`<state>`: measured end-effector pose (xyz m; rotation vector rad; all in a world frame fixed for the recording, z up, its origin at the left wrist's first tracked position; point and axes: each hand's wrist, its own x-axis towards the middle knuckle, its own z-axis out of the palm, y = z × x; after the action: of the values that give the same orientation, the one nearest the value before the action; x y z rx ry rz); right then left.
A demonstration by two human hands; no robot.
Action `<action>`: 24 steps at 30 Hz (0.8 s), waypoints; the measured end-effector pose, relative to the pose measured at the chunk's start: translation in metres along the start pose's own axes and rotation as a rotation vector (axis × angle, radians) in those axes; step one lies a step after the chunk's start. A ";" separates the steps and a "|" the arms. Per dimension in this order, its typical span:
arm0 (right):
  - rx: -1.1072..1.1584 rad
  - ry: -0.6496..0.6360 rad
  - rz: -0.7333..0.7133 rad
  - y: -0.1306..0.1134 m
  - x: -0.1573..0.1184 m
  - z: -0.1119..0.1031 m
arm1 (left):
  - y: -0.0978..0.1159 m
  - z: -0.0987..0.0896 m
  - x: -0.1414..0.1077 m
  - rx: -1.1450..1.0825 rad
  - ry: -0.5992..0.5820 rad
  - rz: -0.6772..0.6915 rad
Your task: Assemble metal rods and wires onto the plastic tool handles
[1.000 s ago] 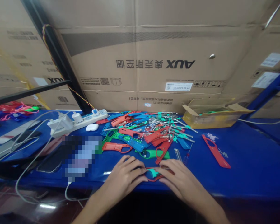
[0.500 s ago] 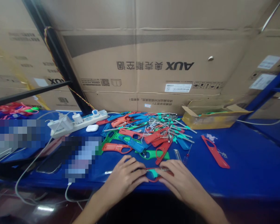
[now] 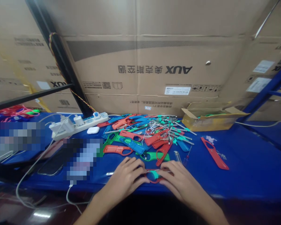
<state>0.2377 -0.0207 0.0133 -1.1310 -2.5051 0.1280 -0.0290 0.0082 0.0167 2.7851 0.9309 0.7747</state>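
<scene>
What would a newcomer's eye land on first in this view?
Probably the jumbled heap of red, blue and green plastic pieces at the middle of the blue table. Just in front of it, the left hand and right hand hold a red piece with a teal part in its opening. Behind the heap, big upside-down AUX lettering stands out on the cardboard.

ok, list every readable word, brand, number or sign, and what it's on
"AUX 奥克斯空调": large carton, upside down.
"AUX": left carton, by the black post.
"谢谢您!": large carton, upside down.
Too small or blurred: remaining carton print, white label, right-side labels.
Phone screen: pixelated.
Plastic parts: none legible.
</scene>
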 end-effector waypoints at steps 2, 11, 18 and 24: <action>0.010 -0.007 0.012 0.000 0.000 -0.001 | 0.000 0.001 0.000 0.010 -0.023 -0.004; 0.061 -0.011 0.010 0.003 -0.002 0.001 | -0.002 0.004 -0.001 -0.004 -0.062 -0.026; 0.044 0.010 0.003 0.004 -0.004 0.004 | 0.001 0.002 -0.001 -0.018 -0.061 -0.036; 0.041 0.037 -0.002 0.004 -0.002 0.003 | 0.002 0.001 0.000 -0.006 -0.032 -0.035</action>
<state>0.2405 -0.0190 0.0089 -1.1049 -2.4591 0.1560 -0.0279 0.0069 0.0162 2.7602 0.9670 0.7247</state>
